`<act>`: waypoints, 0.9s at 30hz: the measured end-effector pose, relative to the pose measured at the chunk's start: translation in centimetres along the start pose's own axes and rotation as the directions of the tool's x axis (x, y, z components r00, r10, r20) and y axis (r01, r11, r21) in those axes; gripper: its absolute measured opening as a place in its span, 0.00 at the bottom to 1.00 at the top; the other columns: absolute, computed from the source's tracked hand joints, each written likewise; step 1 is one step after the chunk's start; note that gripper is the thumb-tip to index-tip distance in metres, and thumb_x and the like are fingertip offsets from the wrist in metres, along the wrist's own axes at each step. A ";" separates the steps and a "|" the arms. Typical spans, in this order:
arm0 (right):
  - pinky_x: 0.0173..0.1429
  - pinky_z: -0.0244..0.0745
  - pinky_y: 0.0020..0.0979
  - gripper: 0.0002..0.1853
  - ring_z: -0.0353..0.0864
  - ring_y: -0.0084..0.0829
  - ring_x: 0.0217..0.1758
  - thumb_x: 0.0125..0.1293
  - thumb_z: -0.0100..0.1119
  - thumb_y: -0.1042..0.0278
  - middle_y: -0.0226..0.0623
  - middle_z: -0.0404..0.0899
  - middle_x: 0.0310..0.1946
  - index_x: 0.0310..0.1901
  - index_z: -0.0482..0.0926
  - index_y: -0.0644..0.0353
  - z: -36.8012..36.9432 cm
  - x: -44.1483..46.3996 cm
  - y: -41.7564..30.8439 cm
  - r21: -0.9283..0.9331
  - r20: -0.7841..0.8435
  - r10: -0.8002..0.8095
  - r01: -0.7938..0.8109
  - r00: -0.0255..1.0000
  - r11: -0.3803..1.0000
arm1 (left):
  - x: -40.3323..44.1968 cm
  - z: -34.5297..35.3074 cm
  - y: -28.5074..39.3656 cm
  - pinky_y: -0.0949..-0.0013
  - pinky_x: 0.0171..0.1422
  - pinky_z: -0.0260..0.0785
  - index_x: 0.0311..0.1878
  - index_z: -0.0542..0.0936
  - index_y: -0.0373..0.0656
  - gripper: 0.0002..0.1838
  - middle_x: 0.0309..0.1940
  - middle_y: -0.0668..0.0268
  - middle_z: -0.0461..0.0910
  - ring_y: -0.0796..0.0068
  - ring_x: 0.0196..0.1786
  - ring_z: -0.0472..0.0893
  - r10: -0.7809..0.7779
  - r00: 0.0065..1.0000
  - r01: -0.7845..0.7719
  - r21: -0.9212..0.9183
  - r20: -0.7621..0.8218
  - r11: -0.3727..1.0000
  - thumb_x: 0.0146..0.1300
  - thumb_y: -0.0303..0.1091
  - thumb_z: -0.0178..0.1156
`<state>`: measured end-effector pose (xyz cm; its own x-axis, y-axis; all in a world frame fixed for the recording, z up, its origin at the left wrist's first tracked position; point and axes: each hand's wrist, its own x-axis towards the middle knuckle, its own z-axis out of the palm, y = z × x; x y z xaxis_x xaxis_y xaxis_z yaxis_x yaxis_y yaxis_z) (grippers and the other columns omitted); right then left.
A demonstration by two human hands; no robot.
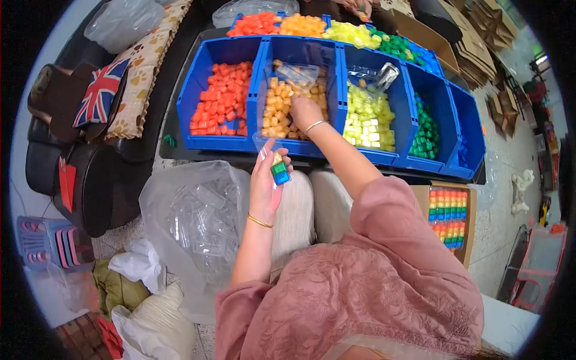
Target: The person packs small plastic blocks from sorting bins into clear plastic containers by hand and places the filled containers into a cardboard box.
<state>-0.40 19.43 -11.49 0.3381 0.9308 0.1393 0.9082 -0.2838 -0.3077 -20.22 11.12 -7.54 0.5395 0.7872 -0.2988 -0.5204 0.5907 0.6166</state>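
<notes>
My left hand [264,181] is closed around a narrow clear plastic box [279,169]. Blue, green and yellow cubes are stacked inside it, with blue nearest me. My right hand [306,114] reaches into the blue bin of orange cubes [277,109], its fingers curled down among them. What its fingertips hold, if anything, is hidden. Clear plastic boxes [303,77] lie at the back of that bin. To its left is a bin of red cubes [223,93]; to its right are yellow cubes [371,117], green cubes [426,126] and blue cubes [462,150].
A large plastic bag [157,201] of clear boxes stands left of my knees. A carton [471,222] of filled rainbow boxes sits at right. Behind the bins is a second row of cubes [351,35], where another person's hand [360,7] shows. Dark sofa [90,186] at left.
</notes>
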 end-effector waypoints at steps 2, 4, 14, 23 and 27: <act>0.42 0.78 0.39 0.08 0.83 0.44 0.39 0.57 0.60 0.70 0.46 0.81 0.34 0.37 0.78 0.63 -2.7 -1.3 -0.4 0.280 -0.100 -0.039 0.065 0.994 0.958 | 0.1 -0.6 0.7 0.68 0.45 0.74 0.68 0.63 0.45 0.24 0.46 0.62 0.77 0.74 0.42 0.78 0.015 1.000 -0.015 -0.003 -0.011 1.000 0.72 0.42 0.49; 0.41 0.77 0.38 0.10 0.83 0.42 0.38 0.57 0.62 0.67 0.45 0.81 0.33 0.37 0.78 0.64 -6.2 -3.2 -2.4 0.491 -0.196 -0.071 0.160 0.978 0.856 | 0.1 -1.0 1.4 0.68 0.44 0.74 0.65 0.65 0.45 0.24 0.44 0.63 0.78 0.74 0.41 0.78 -0.035 0.999 0.034 -0.013 -0.023 0.999 0.72 0.46 0.49; 0.44 0.75 0.41 0.08 0.80 0.46 0.41 0.55 0.59 0.71 0.43 0.81 0.33 0.36 0.82 0.59 -5.5 -1.1 -11.7 0.523 -0.132 -0.718 0.663 0.684 0.536 | -1.0 -4.1 4.3 0.72 0.40 0.73 0.56 0.73 0.43 0.18 0.37 0.67 0.78 0.78 0.37 0.78 0.127 0.976 -0.123 0.034 -0.175 0.992 0.71 0.44 0.51; 0.46 0.78 0.41 0.10 0.84 0.47 0.42 0.52 0.55 0.74 0.53 0.82 0.36 0.35 0.84 0.63 2.7 4.5 -16.4 0.025 0.423 -0.493 0.534 0.760 0.845 | -2.8 -5.1 7.0 0.69 0.45 0.74 0.65 0.64 0.40 0.24 0.50 0.53 0.78 0.72 0.42 0.79 0.259 0.939 -0.216 0.199 -0.225 0.956 0.71 0.41 0.51; 0.47 0.78 0.39 0.10 0.83 0.44 0.42 0.53 0.56 0.72 0.50 0.83 0.35 0.36 0.83 0.61 -0.5 2.7 -16.3 0.218 0.177 -0.356 0.316 0.918 0.923 | -2.3 -5.6 6.9 0.69 0.46 0.74 0.66 0.63 0.40 0.24 0.51 0.53 0.78 0.72 0.42 0.79 0.214 0.954 -0.178 0.180 -0.208 0.967 0.71 0.41 0.50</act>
<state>-14.18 26.50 -5.62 -0.0570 0.9958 0.0711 0.8914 0.0829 -0.4455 -28.78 14.39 -6.69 0.2659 0.9146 -0.3045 -0.4805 0.3996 0.7806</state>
